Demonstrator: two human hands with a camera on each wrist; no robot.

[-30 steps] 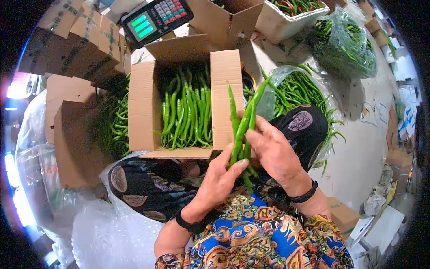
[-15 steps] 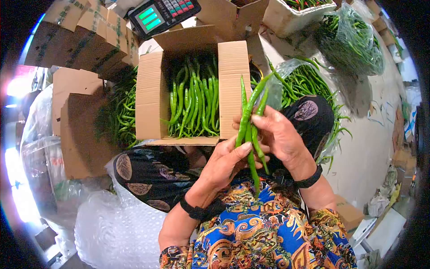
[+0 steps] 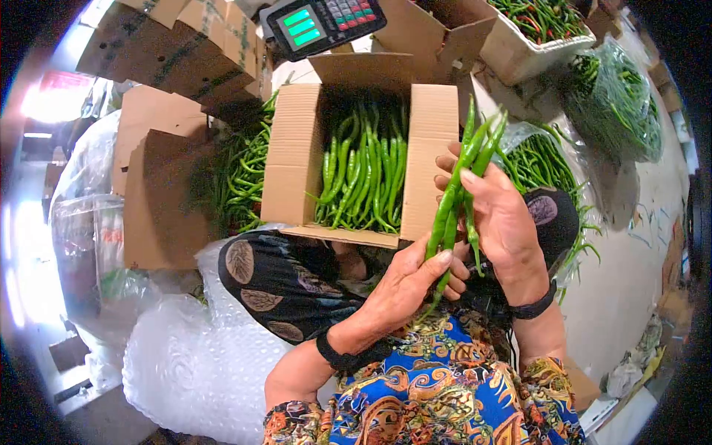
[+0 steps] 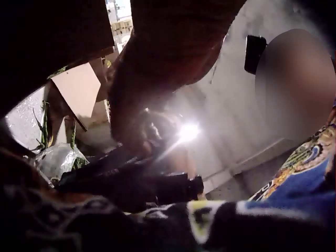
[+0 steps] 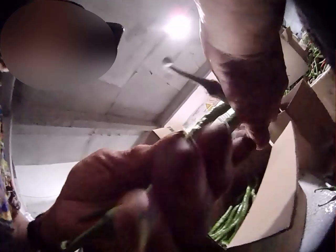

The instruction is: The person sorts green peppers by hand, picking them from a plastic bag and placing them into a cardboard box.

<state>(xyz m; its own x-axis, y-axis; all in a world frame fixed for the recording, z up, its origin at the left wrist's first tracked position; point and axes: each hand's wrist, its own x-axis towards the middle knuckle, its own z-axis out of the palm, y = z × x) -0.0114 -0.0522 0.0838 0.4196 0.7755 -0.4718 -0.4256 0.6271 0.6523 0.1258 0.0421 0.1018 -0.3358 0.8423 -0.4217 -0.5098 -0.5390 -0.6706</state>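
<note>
Several long green chili peppers (image 3: 443, 222) stand in a small bunch between the two hands, in front of the lap in the head view. My left hand (image 3: 404, 288) holds their lower part, its thumb laid across them. The right hand (image 3: 506, 219) holds the same bunch higher up, with its thumb against the peppers and its fingers behind them. One pepper hangs down beside the right palm. In the right wrist view the left hand (image 5: 113, 178) is in front, the right hand (image 5: 244, 79) above. The left wrist view is mostly dark.
An open cardboard box (image 3: 434, 148) holds rows of green peppers (image 3: 363, 170). Loose peppers (image 3: 248, 167) lie left of it, bagged peppers (image 3: 541, 163) to the right. A lit scale display (image 3: 302, 28) stands behind. Bubble wrap (image 3: 193, 356) lies at the left.
The head view has shifted, so the box and hands appear further right. My right hand has turned, its thumb now across the peppers higher up. The left hand keeps its hold.
</note>
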